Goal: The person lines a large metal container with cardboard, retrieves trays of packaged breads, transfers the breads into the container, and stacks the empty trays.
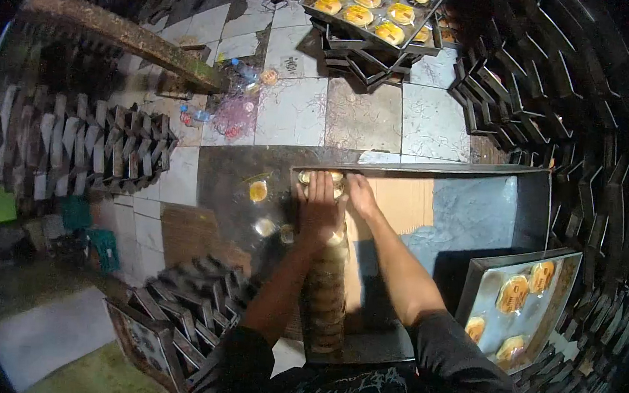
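A long row of round packed pieces [327, 293] lies along the left side of a large metal-edged box [472, 168]. At the far end of this row, my left hand [319, 208] lies over the pieces with its fingers stretched forward and slightly apart. Beside it, my right hand [361, 195] touches the right side of the same end, its fingers near the box's far edge. Whether the right hand grips a piece is hidden. Brown cardboard [402, 203] and a bluish sheet [475, 216] line the box floor to the right.
A tray of round packed items [514, 293] leans at the right. Another filled tray [390, 32] tops a stack at the back. Loose items [258, 190] lie left of the box. Stacked trays [97, 146] stand left; a beam [127, 38] crosses the upper left.
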Demonstrator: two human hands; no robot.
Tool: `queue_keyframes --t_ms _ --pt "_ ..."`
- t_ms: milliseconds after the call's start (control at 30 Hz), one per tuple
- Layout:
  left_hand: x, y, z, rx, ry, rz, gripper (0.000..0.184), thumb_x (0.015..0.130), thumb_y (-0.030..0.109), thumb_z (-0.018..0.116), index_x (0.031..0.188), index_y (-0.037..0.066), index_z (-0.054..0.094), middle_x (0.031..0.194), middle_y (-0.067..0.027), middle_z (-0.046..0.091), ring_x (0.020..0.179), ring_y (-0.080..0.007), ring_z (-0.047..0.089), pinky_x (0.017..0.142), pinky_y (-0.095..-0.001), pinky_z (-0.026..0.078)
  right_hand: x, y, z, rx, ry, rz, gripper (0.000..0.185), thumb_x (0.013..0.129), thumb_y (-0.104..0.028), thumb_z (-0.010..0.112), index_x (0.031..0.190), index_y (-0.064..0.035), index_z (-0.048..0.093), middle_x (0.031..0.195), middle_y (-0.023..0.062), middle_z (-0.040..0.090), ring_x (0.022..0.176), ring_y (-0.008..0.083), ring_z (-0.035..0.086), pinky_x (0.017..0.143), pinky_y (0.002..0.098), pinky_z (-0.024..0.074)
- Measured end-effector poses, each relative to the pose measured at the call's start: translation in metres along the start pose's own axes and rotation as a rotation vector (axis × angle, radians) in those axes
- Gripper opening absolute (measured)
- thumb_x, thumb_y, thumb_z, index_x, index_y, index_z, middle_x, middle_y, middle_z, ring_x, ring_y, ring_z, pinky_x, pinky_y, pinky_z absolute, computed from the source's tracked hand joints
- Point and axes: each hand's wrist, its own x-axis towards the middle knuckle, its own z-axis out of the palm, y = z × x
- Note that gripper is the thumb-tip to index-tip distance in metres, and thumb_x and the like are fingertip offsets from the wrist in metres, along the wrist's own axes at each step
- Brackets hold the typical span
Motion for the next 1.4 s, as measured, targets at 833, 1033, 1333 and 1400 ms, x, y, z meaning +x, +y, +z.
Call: queue_keyframes --t_ms 833,1033,1333,1400 --pt "-0.028 0.030 -0.016 -0.090 -0.254 -0.054 0.112 0.057 0.029 0.076 0.137 0.000 0.003 0.144 -0.0165 0.008 0.133 -0.0309 0.005 0.105 -0.0539 -0.001 -0.072 -0.028 -0.065 0.312 -0.184 -0.231 0.040 0.090 -0.014 0.040 0.128 -0.0053 0.038 0.128 0.0151 0.043 0.120 0.0241 0.039 0.101 0.0322 0.0290" --pt "-0.136 0.079 -0.015 -0.395 -0.200 -0.042 0.075 0.081 0.030 0.055 0.135 -0.003 0.014 0.139 -0.0277 0.012 0.131 -0.0334 0.014 0.104 -0.0505 0.014 -0.333 -0.139 -0.358 -0.486 0.677 -0.011 0.035 0.089 -0.022 0.047 0.116 0.0005 0.051 0.119 0.0150 0.051 0.109 0.0245 0.048 0.092 0.0347 0.0366" --pt "-0.284 0.325 -0.020 -1.192 -0.781 -0.476 0.083 0.080 0.033 0.056 0.137 0.003 0.003 0.123 -0.0338 0.035 0.117 -0.0404 0.036 0.097 -0.0416 0.032 -0.399 0.067 -0.632 -0.517 0.246 0.503 0.066 0.086 -0.049 0.046 0.122 0.0056 0.042 0.122 0.0175 0.047 0.112 0.0260 0.043 0.095 0.0333 0.0314" --pt "-0.290 0.355 0.012 -1.133 -0.646 -0.617 0.076 0.078 0.020 0.054 0.138 0.009 0.009 0.106 -0.0298 0.051 0.098 -0.0387 0.052 0.084 -0.0396 0.042 -0.399 0.110 -0.646 -0.419 0.073 0.536 0.065 0.086 -0.049 0.045 0.120 0.0061 0.044 0.119 0.0166 0.049 0.108 0.0249 0.046 0.093 0.0328 0.0324"
